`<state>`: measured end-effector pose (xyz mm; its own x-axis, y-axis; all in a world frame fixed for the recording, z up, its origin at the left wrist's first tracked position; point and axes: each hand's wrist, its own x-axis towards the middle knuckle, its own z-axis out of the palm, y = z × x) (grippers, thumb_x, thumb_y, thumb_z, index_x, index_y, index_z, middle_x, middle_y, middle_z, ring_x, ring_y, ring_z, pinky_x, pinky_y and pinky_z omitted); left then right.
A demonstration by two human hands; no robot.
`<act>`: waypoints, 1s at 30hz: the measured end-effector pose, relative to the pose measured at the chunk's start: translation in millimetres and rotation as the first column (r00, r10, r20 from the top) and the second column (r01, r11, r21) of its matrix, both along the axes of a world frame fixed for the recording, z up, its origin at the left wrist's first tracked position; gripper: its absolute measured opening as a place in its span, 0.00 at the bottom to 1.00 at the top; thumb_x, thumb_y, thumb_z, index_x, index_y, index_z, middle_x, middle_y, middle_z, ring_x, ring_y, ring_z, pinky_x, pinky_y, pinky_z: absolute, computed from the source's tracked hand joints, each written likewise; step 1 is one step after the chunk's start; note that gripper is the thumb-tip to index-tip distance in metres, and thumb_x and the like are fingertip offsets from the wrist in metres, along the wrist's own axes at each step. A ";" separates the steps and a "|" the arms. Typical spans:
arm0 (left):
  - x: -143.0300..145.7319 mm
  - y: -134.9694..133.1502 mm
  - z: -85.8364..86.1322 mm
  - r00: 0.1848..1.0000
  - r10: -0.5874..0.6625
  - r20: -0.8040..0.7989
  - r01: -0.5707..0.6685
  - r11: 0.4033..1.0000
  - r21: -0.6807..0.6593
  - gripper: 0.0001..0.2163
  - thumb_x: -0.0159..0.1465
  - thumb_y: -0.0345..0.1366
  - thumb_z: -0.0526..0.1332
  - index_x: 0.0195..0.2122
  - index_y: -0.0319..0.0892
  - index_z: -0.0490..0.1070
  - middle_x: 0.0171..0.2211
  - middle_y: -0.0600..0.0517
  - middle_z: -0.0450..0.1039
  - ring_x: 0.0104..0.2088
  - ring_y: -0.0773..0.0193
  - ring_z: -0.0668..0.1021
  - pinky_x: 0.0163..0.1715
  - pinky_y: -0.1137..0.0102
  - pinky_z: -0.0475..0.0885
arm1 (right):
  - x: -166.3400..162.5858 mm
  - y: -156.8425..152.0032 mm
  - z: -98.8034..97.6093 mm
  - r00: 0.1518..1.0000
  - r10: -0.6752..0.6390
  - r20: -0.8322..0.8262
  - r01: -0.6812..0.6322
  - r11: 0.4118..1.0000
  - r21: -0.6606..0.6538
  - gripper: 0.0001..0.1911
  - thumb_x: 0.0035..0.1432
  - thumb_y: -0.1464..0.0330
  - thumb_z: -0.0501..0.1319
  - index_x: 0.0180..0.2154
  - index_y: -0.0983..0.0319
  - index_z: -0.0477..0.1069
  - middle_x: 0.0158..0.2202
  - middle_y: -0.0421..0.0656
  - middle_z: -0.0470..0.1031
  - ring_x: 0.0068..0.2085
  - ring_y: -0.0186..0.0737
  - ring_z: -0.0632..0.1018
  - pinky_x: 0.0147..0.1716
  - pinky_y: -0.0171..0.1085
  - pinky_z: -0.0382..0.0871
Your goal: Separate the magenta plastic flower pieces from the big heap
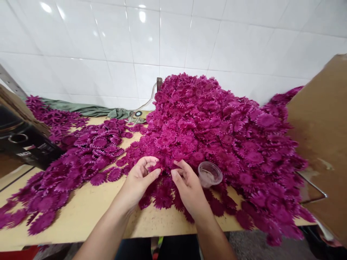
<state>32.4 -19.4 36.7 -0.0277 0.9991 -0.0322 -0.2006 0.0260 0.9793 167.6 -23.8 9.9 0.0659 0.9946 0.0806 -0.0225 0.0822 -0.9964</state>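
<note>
1. Pinching a magenta flower (pixel 156 167) between thumb and forefinger, the left hand (pixel 139 177) sits at lower centre of the frame, its other fingers curled.
2. The right hand (pixel 189 185) lies just beside it, fingers bent, thumb and forefinger nearly closed at the heap's edge. Whether it grips anything cannot be told.
3. The held flower is at the near foot of the flower heap (pixel 217 122), which fills centre and right of frame.
4. A clear plastic cup (pixel 210 174) rests tilted against the heap, just right of the right hand.
5. Loose flowers (pixel 81 159) spread over the table (pixel 89 209) at left. A black box (pixel 24 144) stands far left, and cardboard (pixel 322 137) is at the right edge.
</note>
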 end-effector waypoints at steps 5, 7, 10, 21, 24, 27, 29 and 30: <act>4.0 -0.3 -1.7 0.995 -0.073 -0.072 0.071 0.997 -0.030 0.19 0.44 0.37 0.66 0.37 0.41 0.65 0.20 0.61 0.61 0.21 0.73 0.65 0.23 0.76 0.61 | -6.9 -4.4 11.8 0.983 0.156 -0.094 -0.154 0.988 0.028 0.12 0.49 0.66 0.59 0.38 0.62 0.66 0.34 0.42 0.72 0.35 0.35 0.73 0.37 0.36 0.68; 5.7 0.3 -4.3 0.989 -0.101 -0.104 0.100 0.995 -0.022 0.19 0.44 0.38 0.66 0.37 0.41 0.64 0.18 0.62 0.59 0.20 0.73 0.64 0.22 0.76 0.60 | -8.8 -4.6 14.6 0.976 0.182 -0.123 -0.176 0.983 0.053 0.10 0.49 0.68 0.59 0.36 0.62 0.66 0.31 0.40 0.72 0.34 0.33 0.73 0.36 0.34 0.68; 6.4 0.9 -7.7 0.979 -0.137 -0.153 0.139 0.990 -0.003 0.19 0.45 0.37 0.65 0.38 0.41 0.64 0.18 0.61 0.60 0.22 0.72 0.66 0.24 0.74 0.62 | -8.9 -2.5 13.4 0.981 0.145 -0.126 -0.137 0.988 0.074 0.07 0.50 0.69 0.58 0.34 0.62 0.66 0.29 0.38 0.70 0.32 0.32 0.71 0.34 0.33 0.66; 10.9 -2.1 -5.2 0.987 -0.155 -0.047 0.152 0.986 -0.067 0.16 0.46 0.39 0.66 0.36 0.41 0.69 0.27 0.54 0.71 0.33 0.66 0.72 0.37 0.71 0.65 | -8.5 3.9 -0.6 0.999 -0.028 0.032 0.025 0.996 0.080 0.08 0.52 0.64 0.56 0.33 0.62 0.61 0.23 0.34 0.58 0.25 0.29 0.62 0.27 0.32 0.60; 11.0 0.3 -8.9 0.994 -0.106 -0.024 0.104 0.992 -0.066 0.16 0.46 0.38 0.66 0.36 0.41 0.69 0.24 0.56 0.68 0.27 0.71 0.69 0.31 0.75 0.64 | -7.9 4.2 -2.2 0.999 0.009 -0.034 -0.007 0.998 0.065 0.10 0.52 0.64 0.56 0.35 0.62 0.61 0.25 0.36 0.61 0.26 0.30 0.64 0.29 0.32 0.62; 9.9 2.3 -11.4 0.998 -0.050 -0.030 0.048 0.998 -0.048 0.14 0.46 0.38 0.66 0.32 0.40 0.69 0.19 0.60 0.62 0.21 0.74 0.64 0.23 0.78 0.60 | -5.1 4.1 -2.2 0.998 -0.026 -0.054 0.030 0.997 0.076 0.12 0.52 0.64 0.56 0.38 0.62 0.61 0.29 0.38 0.63 0.30 0.31 0.67 0.33 0.33 0.63; 10.2 3.4 -12.3 0.999 -0.039 -0.022 0.038 0.998 -0.041 0.13 0.46 0.39 0.66 0.30 0.40 0.69 0.17 0.61 0.59 0.19 0.75 0.61 0.20 0.79 0.57 | -3.5 3.7 -0.1 0.998 -0.035 -0.045 0.039 0.995 0.093 0.12 0.51 0.65 0.58 0.38 0.62 0.62 0.32 0.39 0.65 0.33 0.32 0.68 0.35 0.34 0.64; 10.9 3.8 -12.6 0.999 -0.041 -0.008 0.040 0.998 -0.039 0.13 0.45 0.39 0.66 0.30 0.40 0.68 0.16 0.61 0.58 0.18 0.75 0.60 0.19 0.79 0.56 | -3.2 3.6 1.3 0.999 0.002 -0.045 0.003 0.995 0.101 0.12 0.50 0.66 0.58 0.38 0.62 0.63 0.32 0.39 0.66 0.33 0.32 0.69 0.36 0.34 0.64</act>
